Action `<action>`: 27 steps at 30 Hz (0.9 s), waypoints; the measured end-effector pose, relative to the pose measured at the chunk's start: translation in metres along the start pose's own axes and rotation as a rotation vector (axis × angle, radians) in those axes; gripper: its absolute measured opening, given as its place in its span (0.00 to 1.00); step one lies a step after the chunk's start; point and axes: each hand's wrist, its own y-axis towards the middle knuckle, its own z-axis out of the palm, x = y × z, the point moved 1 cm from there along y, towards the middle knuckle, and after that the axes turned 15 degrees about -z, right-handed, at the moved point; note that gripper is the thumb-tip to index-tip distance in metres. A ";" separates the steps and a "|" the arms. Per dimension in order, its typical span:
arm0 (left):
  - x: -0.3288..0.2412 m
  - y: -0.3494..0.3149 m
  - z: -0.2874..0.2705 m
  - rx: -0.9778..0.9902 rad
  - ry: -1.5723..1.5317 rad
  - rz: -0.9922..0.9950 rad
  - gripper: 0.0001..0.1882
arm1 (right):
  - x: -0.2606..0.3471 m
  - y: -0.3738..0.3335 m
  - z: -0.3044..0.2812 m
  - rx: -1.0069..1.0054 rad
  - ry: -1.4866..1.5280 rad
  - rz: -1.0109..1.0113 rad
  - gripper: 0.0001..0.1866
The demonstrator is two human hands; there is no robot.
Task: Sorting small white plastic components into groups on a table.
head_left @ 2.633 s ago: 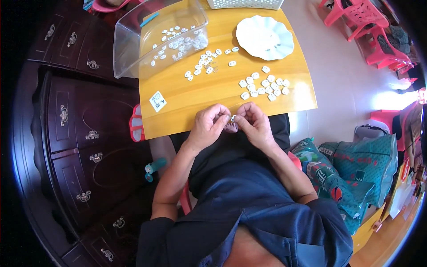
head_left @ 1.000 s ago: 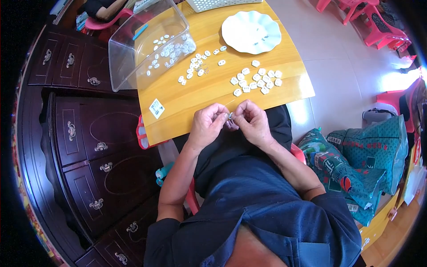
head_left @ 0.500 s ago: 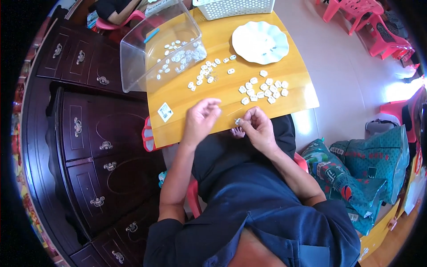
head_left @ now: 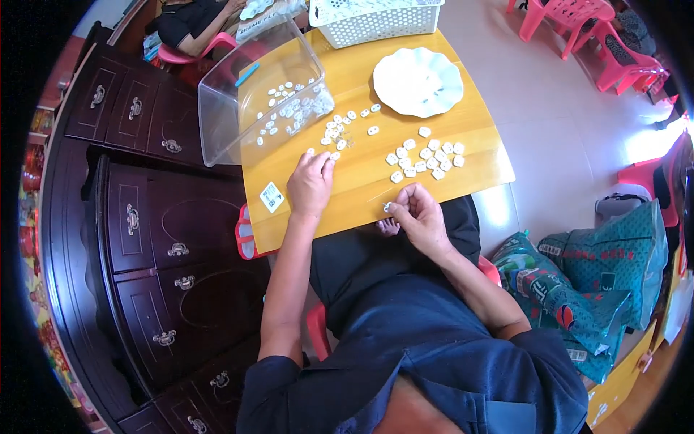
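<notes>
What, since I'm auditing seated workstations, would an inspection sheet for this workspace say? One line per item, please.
Surface: yellow wood-toned table, with a square white sticker at near left.
Job's things: oval white pieces grouped left, squarish white pieces grouped right.
Clutter: clear bin holding more small pieces, scalloped white plate, perforated white basket.
Hands: left hand at the near end of the oval group, grip unclear; right hand pinching a tiny white item.
Cables: nothing seen.
Surroundings: dark cabinet left, teal bags right, pink chairs, another person's forearm beyond the bin.
</notes>
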 end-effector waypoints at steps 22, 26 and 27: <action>-0.066 -0.074 -0.039 0.419 -0.686 0.032 0.07 | -0.001 0.005 -0.007 -0.206 0.294 0.068 0.07; -0.087 -0.095 -0.037 0.527 -0.814 0.048 0.09 | 0.005 0.007 -0.004 -0.276 0.392 0.084 0.07; -0.089 -0.099 -0.034 0.548 -0.812 0.040 0.09 | 0.004 0.007 -0.003 -0.285 0.407 0.072 0.07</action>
